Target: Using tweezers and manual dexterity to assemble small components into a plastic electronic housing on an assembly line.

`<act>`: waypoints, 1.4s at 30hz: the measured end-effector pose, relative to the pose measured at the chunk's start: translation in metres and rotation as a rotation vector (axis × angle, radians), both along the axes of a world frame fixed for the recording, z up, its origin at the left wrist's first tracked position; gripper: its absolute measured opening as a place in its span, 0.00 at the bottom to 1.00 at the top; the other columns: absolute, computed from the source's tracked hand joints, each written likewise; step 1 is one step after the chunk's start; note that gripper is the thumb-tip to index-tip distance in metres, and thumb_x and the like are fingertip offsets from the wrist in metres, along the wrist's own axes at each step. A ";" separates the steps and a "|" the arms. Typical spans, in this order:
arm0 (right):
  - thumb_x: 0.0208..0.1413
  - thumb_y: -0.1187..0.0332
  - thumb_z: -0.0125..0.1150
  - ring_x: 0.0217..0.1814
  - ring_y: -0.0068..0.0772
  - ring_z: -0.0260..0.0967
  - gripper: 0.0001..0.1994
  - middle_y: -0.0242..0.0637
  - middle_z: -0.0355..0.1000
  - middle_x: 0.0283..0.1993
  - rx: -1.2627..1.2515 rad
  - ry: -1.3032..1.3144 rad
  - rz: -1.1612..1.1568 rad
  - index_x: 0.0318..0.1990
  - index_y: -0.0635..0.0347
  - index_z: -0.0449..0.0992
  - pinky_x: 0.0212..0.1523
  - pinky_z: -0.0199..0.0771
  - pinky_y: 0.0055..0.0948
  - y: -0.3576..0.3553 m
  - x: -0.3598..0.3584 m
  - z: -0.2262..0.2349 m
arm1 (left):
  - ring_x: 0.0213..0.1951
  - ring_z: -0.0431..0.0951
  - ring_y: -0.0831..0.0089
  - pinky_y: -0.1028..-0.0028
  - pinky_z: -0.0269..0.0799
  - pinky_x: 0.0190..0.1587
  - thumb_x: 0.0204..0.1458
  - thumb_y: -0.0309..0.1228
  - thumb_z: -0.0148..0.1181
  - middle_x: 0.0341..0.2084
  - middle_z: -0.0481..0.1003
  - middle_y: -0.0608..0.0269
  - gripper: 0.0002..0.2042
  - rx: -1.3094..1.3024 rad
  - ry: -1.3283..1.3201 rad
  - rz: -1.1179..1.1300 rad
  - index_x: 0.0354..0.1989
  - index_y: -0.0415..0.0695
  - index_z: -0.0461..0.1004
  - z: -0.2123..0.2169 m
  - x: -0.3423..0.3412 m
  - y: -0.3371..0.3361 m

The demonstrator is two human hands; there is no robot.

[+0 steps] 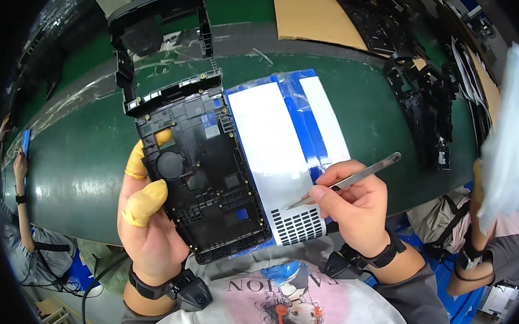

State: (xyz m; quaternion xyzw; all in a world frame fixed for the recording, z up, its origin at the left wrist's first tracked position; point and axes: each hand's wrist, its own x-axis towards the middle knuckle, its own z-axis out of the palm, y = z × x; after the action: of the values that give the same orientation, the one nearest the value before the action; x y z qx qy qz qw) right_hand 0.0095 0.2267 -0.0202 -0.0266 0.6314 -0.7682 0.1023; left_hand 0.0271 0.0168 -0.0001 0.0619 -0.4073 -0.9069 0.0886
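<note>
My left hand (149, 224), with yellow finger cots on thumb and finger, grips the left edge of a black plastic housing (212, 171). The housing has an open frame at its far end and small brass-coloured inserts. In my right hand (356, 206) is a pair of metal tweezers (357, 178), pinched between thumb and fingers. Their tips point left, just above a sheet of small black rectangular stickers (299, 226). That sheet lies on a white and blue backing (269, 131) right of the housing. Whether the tips hold a sticker is too small to tell.
A green work table (79, 168) stretches across. Black plastic frames (424, 102) stand at the right, with more on cardboard (315, 13) behind. Another person's hand (20, 163) holds a blue thing at the far left. A blurred whitish sheet (510, 138) hangs at the right, near another person.
</note>
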 end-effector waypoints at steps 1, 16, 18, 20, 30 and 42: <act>0.43 0.83 0.53 0.22 0.14 0.61 0.07 0.33 0.65 0.25 0.010 -0.011 -0.001 0.31 0.69 0.66 0.20 0.59 0.11 -0.001 0.001 0.001 | 0.43 0.67 0.66 0.70 0.63 0.47 0.41 0.25 0.44 0.42 0.64 0.52 0.23 0.010 -0.011 -0.001 0.49 0.34 0.55 -0.002 0.000 -0.002; 0.43 0.80 0.54 0.22 0.17 0.65 0.04 0.37 0.68 0.23 0.163 -0.046 -0.040 0.28 0.68 0.67 0.19 0.64 0.11 -0.014 0.008 0.003 | 0.43 0.66 0.70 0.72 0.61 0.47 0.48 0.24 0.40 0.44 0.63 0.56 0.21 -0.039 0.053 -0.018 0.53 0.37 0.50 -0.014 -0.003 -0.012; 0.43 0.80 0.54 0.22 0.17 0.65 0.04 0.37 0.69 0.23 0.161 -0.044 -0.031 0.28 0.68 0.67 0.19 0.63 0.11 -0.014 0.007 0.002 | 0.43 0.66 0.71 0.72 0.61 0.48 0.50 0.25 0.39 0.45 0.63 0.58 0.21 -0.085 0.097 -0.038 0.54 0.39 0.50 -0.012 -0.004 -0.009; 0.42 0.81 0.54 0.21 0.17 0.64 0.04 0.38 0.68 0.23 0.168 -0.071 -0.068 0.28 0.68 0.67 0.18 0.62 0.12 -0.014 0.007 0.003 | 0.43 0.66 0.71 0.72 0.61 0.48 0.50 0.25 0.39 0.45 0.62 0.58 0.21 -0.095 0.090 -0.022 0.54 0.39 0.50 -0.009 -0.005 -0.004; 0.44 0.82 0.51 0.25 0.25 0.66 0.06 0.47 0.69 0.27 -0.177 0.218 -0.060 0.31 0.70 0.63 0.28 0.67 0.19 -0.033 0.016 0.043 | 0.49 0.62 0.65 0.65 0.59 0.50 0.51 0.27 0.40 0.49 0.58 0.56 0.23 0.245 -0.048 -0.343 0.56 0.44 0.45 0.006 0.000 0.017; 0.44 0.82 0.52 0.32 0.26 0.67 0.06 0.44 0.68 0.29 -0.129 0.177 0.035 0.32 0.70 0.64 0.33 0.68 0.20 -0.040 0.014 0.039 | 0.50 0.61 0.65 0.64 0.58 0.51 0.50 0.26 0.43 0.50 0.57 0.57 0.25 0.283 0.017 -0.352 0.56 0.44 0.44 0.009 0.004 0.017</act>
State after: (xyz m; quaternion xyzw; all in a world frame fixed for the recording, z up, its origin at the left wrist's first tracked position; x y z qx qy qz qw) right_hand 0.0238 0.1869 0.0184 -0.1119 0.5867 -0.8000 0.0576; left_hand 0.0312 0.0340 0.0093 -0.0062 -0.2798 -0.9569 -0.0772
